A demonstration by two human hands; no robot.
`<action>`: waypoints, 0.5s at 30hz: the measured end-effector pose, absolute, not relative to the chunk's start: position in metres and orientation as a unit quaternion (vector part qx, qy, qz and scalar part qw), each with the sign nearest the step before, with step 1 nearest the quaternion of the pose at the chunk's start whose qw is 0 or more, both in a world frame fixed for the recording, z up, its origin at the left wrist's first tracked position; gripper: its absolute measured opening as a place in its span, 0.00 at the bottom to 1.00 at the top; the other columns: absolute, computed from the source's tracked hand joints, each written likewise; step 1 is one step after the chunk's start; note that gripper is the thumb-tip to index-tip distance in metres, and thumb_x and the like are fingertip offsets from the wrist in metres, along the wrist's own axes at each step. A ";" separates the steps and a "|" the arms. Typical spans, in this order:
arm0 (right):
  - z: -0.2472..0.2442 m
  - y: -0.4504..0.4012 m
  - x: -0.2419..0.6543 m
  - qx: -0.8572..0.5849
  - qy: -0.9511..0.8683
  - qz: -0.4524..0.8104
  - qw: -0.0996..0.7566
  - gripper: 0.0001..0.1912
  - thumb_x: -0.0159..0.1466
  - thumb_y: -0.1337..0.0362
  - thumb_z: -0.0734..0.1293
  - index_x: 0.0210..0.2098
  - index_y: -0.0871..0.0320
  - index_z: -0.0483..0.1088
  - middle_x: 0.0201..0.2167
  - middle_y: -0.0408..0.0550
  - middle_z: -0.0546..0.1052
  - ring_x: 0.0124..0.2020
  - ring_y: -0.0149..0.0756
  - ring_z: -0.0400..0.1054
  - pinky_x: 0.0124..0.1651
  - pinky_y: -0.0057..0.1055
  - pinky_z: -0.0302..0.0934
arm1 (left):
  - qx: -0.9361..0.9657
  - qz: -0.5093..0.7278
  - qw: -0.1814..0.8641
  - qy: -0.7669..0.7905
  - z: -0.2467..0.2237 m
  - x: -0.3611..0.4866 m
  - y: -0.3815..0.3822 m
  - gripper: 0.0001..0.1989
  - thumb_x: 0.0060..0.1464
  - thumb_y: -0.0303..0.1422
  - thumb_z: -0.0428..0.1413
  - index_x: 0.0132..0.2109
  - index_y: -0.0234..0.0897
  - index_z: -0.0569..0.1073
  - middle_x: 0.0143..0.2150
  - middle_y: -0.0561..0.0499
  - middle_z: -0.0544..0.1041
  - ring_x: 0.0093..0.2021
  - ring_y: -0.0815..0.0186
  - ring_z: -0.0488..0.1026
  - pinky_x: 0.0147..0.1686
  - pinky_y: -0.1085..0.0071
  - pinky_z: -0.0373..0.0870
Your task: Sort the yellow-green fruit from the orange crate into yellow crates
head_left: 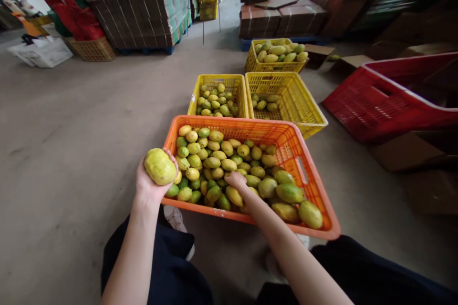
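A yellow-green papaya (160, 167) rests in my left hand (146, 185), the fingers curled around its far side. That hand is raised at the left rim of an orange crate (315, 195), which holds many green and yellow papayas (213, 194). Inside the crate, my right hand (236, 179) reaches down among the fruit with its fingers closed. Whatever they grip is hidden from above, though papayas touch or surround them. Larger papayas (289, 193) lie in the crate's right part, beside my right forearm.
Beyond the orange crate stand two yellow crates (219, 77) (311, 109) with some papayas, and a fuller yellow crate (277, 67) behind. On the right are a red crate (361, 100) and cardboard boxes (408, 150). Wrapped stacks on pallets (143, 5) stand at the back.
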State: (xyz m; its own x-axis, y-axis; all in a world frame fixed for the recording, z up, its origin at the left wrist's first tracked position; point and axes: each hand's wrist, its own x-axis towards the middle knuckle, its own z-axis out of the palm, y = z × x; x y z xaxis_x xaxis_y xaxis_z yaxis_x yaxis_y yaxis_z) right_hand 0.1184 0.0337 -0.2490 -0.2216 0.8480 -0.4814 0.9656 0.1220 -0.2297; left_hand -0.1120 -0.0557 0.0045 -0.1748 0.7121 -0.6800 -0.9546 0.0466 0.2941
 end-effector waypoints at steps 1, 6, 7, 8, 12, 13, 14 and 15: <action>-0.250 0.033 0.121 0.623 0.732 -0.244 0.128 0.16 0.71 0.60 0.60 0.47 0.66 0.73 0.44 0.59 0.77 0.43 0.44 0.73 0.40 0.35 0.67 | -0.166 0.670 0.619 0.374 0.004 -0.112 -0.055 0.16 0.62 0.38 0.43 0.38 0.34 0.72 0.28 0.48 0.77 0.24 0.64 0.76 0.25 0.68 0.75; -0.251 0.042 0.134 0.654 0.719 -0.173 0.159 0.17 0.66 0.70 0.61 0.50 0.71 0.72 0.52 0.71 0.73 0.54 0.55 0.67 0.48 0.39 0.59 | -0.178 0.661 0.622 0.381 0.003 -0.109 -0.053 0.15 0.61 0.36 0.44 0.41 0.34 0.73 0.30 0.48 0.77 0.26 0.63 0.76 0.27 0.67 0.75; -0.251 0.045 0.137 0.660 0.717 -0.157 0.164 0.19 0.64 0.72 0.62 0.52 0.72 0.71 0.54 0.73 0.71 0.56 0.56 0.65 0.51 0.41 0.57 | -0.178 0.661 0.621 0.381 0.003 -0.109 -0.053 0.15 0.61 0.36 0.44 0.41 0.34 0.73 0.30 0.48 0.77 0.26 0.63 0.76 0.27 0.67 0.75; -0.253 0.047 0.141 0.663 0.715 -0.144 0.169 0.21 0.62 0.74 0.62 0.54 0.73 0.69 0.54 0.74 0.71 0.57 0.57 0.63 0.53 0.43 0.55 | -0.179 0.662 0.620 0.382 0.003 -0.109 -0.053 0.15 0.61 0.36 0.44 0.41 0.34 0.73 0.30 0.48 0.77 0.26 0.63 0.76 0.27 0.67 0.75; -0.258 0.051 0.157 0.646 0.731 -0.127 0.181 0.23 0.61 0.75 0.61 0.55 0.74 0.68 0.49 0.71 0.75 0.57 0.54 0.64 0.54 0.41 0.50 | -0.172 0.669 0.615 0.380 0.002 -0.108 -0.053 0.15 0.61 0.37 0.44 0.41 0.34 0.73 0.30 0.48 0.77 0.27 0.63 0.76 0.28 0.68 0.75; -0.259 0.051 0.160 0.637 0.739 -0.125 0.181 0.22 0.61 0.75 0.62 0.55 0.73 0.68 0.49 0.70 0.76 0.56 0.54 0.64 0.53 0.40 0.50 | -0.170 0.670 0.615 0.380 0.002 -0.107 -0.053 0.15 0.61 0.37 0.44 0.41 0.34 0.73 0.30 0.48 0.77 0.27 0.63 0.77 0.28 0.68 0.75; -0.260 0.051 0.162 0.628 0.747 -0.124 0.181 0.22 0.61 0.74 0.62 0.54 0.73 0.69 0.48 0.69 0.77 0.56 0.53 0.64 0.53 0.40 0.50 | -0.168 0.669 0.616 0.380 0.002 -0.106 -0.052 0.15 0.61 0.36 0.45 0.41 0.33 0.73 0.30 0.48 0.77 0.27 0.63 0.77 0.28 0.68 0.75; -0.260 0.050 0.163 0.618 0.755 -0.123 0.181 0.21 0.60 0.74 0.63 0.53 0.72 0.71 0.48 0.68 0.77 0.56 0.53 0.65 0.54 0.39 0.50 | -0.167 0.668 0.617 0.380 0.002 -0.104 -0.051 0.15 0.61 0.36 0.45 0.41 0.33 0.73 0.30 0.48 0.77 0.27 0.63 0.77 0.28 0.68 0.75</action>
